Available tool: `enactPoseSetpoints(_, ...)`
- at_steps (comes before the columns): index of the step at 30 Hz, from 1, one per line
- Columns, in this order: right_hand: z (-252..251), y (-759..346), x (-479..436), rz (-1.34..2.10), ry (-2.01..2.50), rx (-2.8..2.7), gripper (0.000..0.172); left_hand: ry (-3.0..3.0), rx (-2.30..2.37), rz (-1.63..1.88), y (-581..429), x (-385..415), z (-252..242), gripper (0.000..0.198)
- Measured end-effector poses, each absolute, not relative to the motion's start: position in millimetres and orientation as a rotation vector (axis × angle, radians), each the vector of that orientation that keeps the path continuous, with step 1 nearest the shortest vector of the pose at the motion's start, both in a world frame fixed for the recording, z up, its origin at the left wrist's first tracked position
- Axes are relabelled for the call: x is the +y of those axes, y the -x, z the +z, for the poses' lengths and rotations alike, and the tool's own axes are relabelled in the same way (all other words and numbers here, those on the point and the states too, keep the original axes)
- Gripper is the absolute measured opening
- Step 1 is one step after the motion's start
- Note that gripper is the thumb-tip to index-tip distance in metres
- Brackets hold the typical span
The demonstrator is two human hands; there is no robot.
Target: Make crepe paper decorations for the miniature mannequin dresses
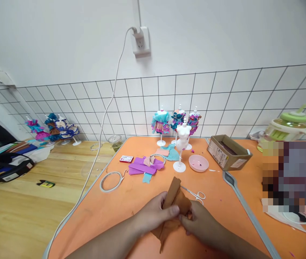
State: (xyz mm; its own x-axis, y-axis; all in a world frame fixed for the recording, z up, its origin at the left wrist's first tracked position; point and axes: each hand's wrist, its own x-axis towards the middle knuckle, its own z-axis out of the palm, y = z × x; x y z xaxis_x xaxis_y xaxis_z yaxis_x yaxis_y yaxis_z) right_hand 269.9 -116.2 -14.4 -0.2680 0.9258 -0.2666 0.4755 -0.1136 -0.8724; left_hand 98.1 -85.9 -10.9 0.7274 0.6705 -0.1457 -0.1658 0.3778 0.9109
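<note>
A brown piece of crepe paper (172, 192), partly folded into a strip, is held between both hands above the orange mat (131, 223). My left hand (156, 212) grips the folded strip, thumb pressed across it. On the other side, my right hand (196, 219) pinches the paper's right edge between thumb and fingers. Small silver scissors (197, 195) lie just beyond the right hand, their blades partly behind the paper. Farther back stands a bare white mini mannequin (183, 136) on a round base.
Purple crepe paper (142, 166), a tape roll (111, 181) and a pink bowl (198, 163) lie on the mat. Dressed mini mannequins (161, 122) stand behind, beside a cardboard box (228, 153). A white cable (106, 104) hangs at left; a grey strap (246, 205) crosses at right.
</note>
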Motion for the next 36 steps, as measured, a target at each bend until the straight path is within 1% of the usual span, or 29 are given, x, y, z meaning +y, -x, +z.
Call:
enactPoseSetpoints(3, -4.9, -271.4, -120.1, 1.334, 1.513, -1.731, 0.012, -1.158, 0.59, 0.553, -96.0, -82.3, -11.6, 0.045)
enactPoseSetpoints(7, -9.2, -282.4, -115.2, 1.37, 1.275, -1.675, 0.017, -1.139, 0.749, 0.598, -83.2, -70.3, -14.7, 0.042)
enactPoseSetpoints(10, -18.1, -291.9, -108.2, 1.35, 1.254, -1.594, 0.014, -1.035, 0.88, 0.562, -75.4, -65.9, -14.6, 0.043)
enactPoseSetpoints(13, -22.1, -295.6, -105.5, 1.471, 1.342, -1.451, 0.012, -0.821, 0.8, 0.494, -75.7, -68.9, -13.3, 0.043)
enactPoseSetpoints(15, -19.9, -294.0, -107.1, 1.524, 1.343, -1.396, 0.017, -0.759, 0.702, 0.489, -79.4, -73.1, -11.9, 0.044)
enactPoseSetpoints(18, -14.3, -288.9, -111.0, 1.539, 1.263, -1.429, 0.022, -0.884, 0.597, 0.551, -85.3, -78.0, -8.2, 0.052)
enactPoseSetpoints(20, -13.2, -287.3, -111.8, 1.538, 1.232, -1.466, 0.022, -0.988, 0.585, 0.594, -86.9, -78.3, -5.1, 0.058)
enactPoseSetpoints(22, -15.4, -288.7, -110.3, 1.52, 1.25, -1.471, 0.023, -1.035, 0.614, 0.607, -85.6, -76.0, -2.7, 0.06)
enactPoseSetpoints(29, -24.6, -303.9, -101.1, 1.529, 1.35, -1.415, 0.028, -1.015, 0.701, 0.514, -70.1, -64.2, -5.9, 0.058)
enactPoseSetpoints(33, -22.7, -307.7, -99.4, 1.57, 1.347, -1.345, 0.026, -0.929, 0.772, 0.49, -64.9, -61.3, -8.9, 0.051)
enactPoseSetpoints(36, -23.4, -309.9, -97.1, 1.637, 1.333, -1.27, 0.025, -0.871, 0.724, 0.515, -64.1, -60.1, -8.9, 0.051)
